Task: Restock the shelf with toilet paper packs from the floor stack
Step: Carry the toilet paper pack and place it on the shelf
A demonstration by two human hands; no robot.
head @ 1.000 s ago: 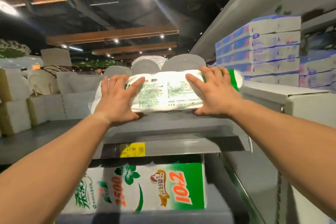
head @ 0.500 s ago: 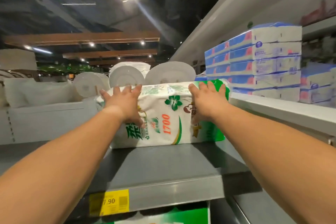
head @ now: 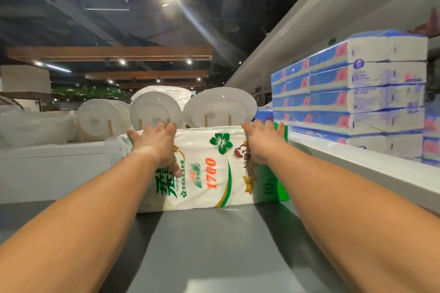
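Note:
A white and green toilet paper pack [head: 209,171] stands on its long side on the grey top shelf [head: 214,245], well back from the front edge. My left hand [head: 156,145] lies over its upper left part, fingers curled over the top edge and thumb on the front face. My right hand [head: 262,143] grips the upper right part the same way, next to the green end panel. Both arms are stretched forward over the shelf.
White plates [head: 220,108] stand on wooden racks just behind the pack. A raised white ledge [head: 357,164] on the right carries stacked blue and white tissue packs [head: 352,93]. A white divider [head: 52,169] and bagged white goods lie to the left.
The pack has turned from lying flat at the shelf edge to standing with its printed face toward me, and it has slid farther back. Both hands moved with it.

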